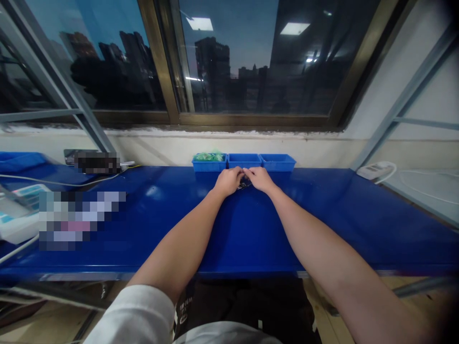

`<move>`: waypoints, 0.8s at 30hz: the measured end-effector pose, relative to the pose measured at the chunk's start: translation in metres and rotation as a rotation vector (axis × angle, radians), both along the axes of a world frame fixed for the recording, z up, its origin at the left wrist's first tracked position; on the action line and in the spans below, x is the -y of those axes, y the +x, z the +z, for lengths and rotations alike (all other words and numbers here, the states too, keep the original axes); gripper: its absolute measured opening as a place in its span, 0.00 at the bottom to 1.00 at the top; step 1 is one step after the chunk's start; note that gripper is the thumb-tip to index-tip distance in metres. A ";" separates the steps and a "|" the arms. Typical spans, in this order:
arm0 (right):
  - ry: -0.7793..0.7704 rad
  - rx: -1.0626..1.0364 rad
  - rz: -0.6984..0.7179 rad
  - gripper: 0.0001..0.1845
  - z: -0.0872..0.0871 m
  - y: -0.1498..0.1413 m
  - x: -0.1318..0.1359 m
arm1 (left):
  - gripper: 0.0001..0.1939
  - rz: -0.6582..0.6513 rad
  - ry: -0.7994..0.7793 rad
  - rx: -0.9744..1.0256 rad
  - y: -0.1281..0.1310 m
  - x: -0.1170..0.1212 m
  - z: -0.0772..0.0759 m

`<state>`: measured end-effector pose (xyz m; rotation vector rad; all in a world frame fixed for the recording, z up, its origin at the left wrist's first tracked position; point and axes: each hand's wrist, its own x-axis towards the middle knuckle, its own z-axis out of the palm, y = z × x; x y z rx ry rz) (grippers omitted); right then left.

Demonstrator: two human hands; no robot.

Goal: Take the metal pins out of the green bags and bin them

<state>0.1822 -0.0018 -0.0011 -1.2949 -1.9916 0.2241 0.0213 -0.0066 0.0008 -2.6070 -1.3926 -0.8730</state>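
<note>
Head view, left to right. At the far left stood a white device with a teal-and-white panel [25,203], a blurred patch beside it on the glossy blue tabletop [150,239]. Against the wall, near the middle, sat a shallow blue plastic bin holding crumpled green material [210,166].

Left hand [228,182]: near that bin's front right corner, fingers curled inward over the tabletop. Finger opening hidden; could not tell how wide, nor whether anything was pinched.

Small, dark, shiny pieces [244,184]: low between the two hands, just under the fingertips, on the person's side of a second blue plastic bin [245,157]. Neither hand looked clearly nearer. Their long axis seemed to run roughly sideways, hand to hand, though they were too small and covered to be sure; exact count unclear.

Right hand [260,178]: mirrored the left, fingertips close to the left's, gap and hold likewise hidden. Behind it, a third blue plastic bin [278,166], beside the second. Far right, by the metal frame: a white power strip with a looped cable [375,170].
</note>
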 end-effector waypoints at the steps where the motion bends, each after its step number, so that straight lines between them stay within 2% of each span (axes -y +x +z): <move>1: -0.003 -0.022 -0.003 0.24 -0.001 0.000 -0.001 | 0.11 0.016 -0.002 -0.011 0.000 0.000 0.001; 6: -0.006 -0.201 -0.010 0.15 -0.004 0.002 -0.004 | 0.14 0.091 -0.044 -0.065 -0.001 0.003 0.004; 13: -0.080 -0.257 0.010 0.19 -0.006 0.003 -0.007 | 0.19 0.158 -0.063 -0.116 -0.001 0.003 0.005; 19: -0.129 -0.605 0.133 0.15 -0.006 0.001 -0.008 | 0.22 0.233 -0.041 -0.153 0.000 0.004 0.007; 24: -0.200 -0.678 0.138 0.17 -0.005 0.006 -0.007 | 0.22 0.211 -0.064 -0.126 -0.001 0.004 0.006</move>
